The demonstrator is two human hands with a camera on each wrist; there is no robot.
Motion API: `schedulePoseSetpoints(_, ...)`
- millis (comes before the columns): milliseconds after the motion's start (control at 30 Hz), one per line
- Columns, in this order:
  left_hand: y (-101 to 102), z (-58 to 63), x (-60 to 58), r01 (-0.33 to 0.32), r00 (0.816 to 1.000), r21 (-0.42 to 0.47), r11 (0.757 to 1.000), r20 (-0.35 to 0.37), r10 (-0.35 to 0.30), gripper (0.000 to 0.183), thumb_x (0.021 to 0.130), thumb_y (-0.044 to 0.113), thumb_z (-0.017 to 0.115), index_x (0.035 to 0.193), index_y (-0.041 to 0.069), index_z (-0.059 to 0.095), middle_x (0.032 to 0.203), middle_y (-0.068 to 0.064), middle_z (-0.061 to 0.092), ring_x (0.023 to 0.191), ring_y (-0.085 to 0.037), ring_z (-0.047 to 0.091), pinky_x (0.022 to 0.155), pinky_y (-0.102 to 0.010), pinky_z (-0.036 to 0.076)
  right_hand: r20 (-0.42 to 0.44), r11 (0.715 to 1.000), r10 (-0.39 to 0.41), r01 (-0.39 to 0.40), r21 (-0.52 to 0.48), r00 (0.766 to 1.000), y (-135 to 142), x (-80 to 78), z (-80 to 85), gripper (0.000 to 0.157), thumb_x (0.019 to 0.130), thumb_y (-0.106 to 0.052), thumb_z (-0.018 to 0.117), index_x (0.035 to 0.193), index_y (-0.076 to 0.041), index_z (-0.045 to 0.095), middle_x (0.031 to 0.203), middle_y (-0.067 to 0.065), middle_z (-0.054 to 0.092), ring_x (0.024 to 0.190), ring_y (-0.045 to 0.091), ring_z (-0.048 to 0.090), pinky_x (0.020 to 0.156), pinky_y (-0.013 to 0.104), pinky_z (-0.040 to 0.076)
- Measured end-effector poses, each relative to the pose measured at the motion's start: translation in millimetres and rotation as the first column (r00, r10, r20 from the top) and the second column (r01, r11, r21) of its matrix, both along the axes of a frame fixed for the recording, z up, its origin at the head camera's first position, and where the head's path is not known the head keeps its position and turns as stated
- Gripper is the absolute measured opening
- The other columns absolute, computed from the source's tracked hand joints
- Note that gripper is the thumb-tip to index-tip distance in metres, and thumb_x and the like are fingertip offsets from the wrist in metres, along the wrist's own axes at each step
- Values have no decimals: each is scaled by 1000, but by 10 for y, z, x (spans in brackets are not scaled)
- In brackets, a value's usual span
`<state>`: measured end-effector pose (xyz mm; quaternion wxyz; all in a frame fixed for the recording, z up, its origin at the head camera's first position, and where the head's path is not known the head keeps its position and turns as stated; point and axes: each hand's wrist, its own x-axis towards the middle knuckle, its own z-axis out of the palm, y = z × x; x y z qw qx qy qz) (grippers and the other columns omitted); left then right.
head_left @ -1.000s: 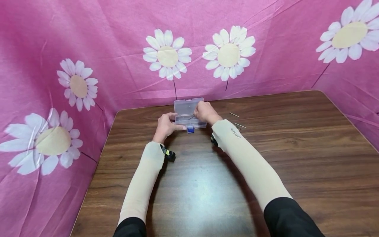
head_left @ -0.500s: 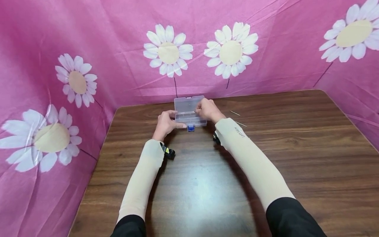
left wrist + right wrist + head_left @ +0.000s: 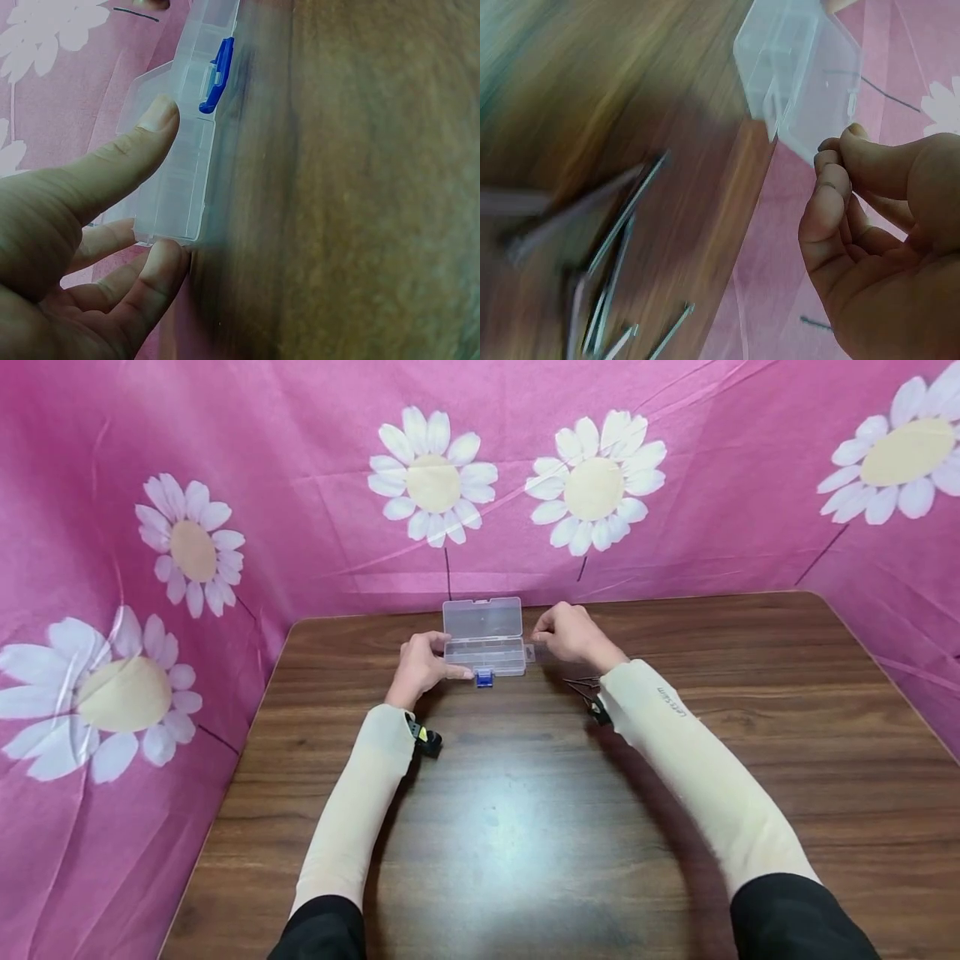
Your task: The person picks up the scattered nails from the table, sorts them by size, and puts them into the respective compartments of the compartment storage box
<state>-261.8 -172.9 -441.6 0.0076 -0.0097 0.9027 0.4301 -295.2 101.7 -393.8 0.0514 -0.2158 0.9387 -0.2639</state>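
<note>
Right "Let's Slim" sleeve has shifted away from the box.

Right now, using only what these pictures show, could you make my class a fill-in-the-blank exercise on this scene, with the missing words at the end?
1. The left hand holds the box, whose lid stands ____, not shut.
2. The latch on the front of the box is ____ in colour.
3. The thin metal pieces lie nearer the right hand than the ____ one.
4. The flowered cloth behind the table is mainly ____.

Missing words: open, blue, left, pink.
</note>
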Motion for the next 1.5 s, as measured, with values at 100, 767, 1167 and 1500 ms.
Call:
schedulePoseSetpoints(100, 6, 17, -7, 2, 1000, -7, 1000, 4, -2, 79, 59, 26, 100, 128, 4, 67, 113, -13, 70, 117, -32, 48, 101, -40, 42, -16, 1000, 16, -16, 25, 1000, 131, 40, -14, 14, 95, -11, 67, 94, -2, 78, 87, 8, 75, 85, 29, 64, 88, 49, 47)
schedulePoseSetpoints(767, -14, 5, 4, 4, 1000, -9, 1000, 18, -3, 79, 59, 27, 100, 128, 6, 67, 113, -12, 69, 115, -31, 51, 97, -39, 45, 32, 997, -35, 32, 77, 999, 886, 240, -189, 9, 92, -13, 71, 87, -8, 78, 76, 0, 71, 79, 27, 59, 86, 50, 43)
schedulePoseSetpoints(1167, -6, 11, 2, 9, 1000, -23, 1000, 10, -9, 79, 60, 26, 100, 129, 6, 67, 113, -13, 68, 113, -30, 52, 97, -39, 45, 54, 988, -69, 60, 144, 996, 1153, 339, -252, 15, 90, -17, 73, 77, -11, 73, 64, -5, 60, 74, 28, 56, 78, 48, 44)
schedulePoseSetpoints(1500, -7, 27, -12, 15, 1000, -28, 999, 21, -14, 79, 59, 27, 100, 128, 6, 67, 114, -13, 68, 115, -32, 50, 99, -40, 44, 84, 983, -79, 63, 172, 993, 1158, 315, -286, 14, 89, -15, 71, 77, -10, 73, 65, -4, 61, 77, 30, 58, 79, 49, 46)
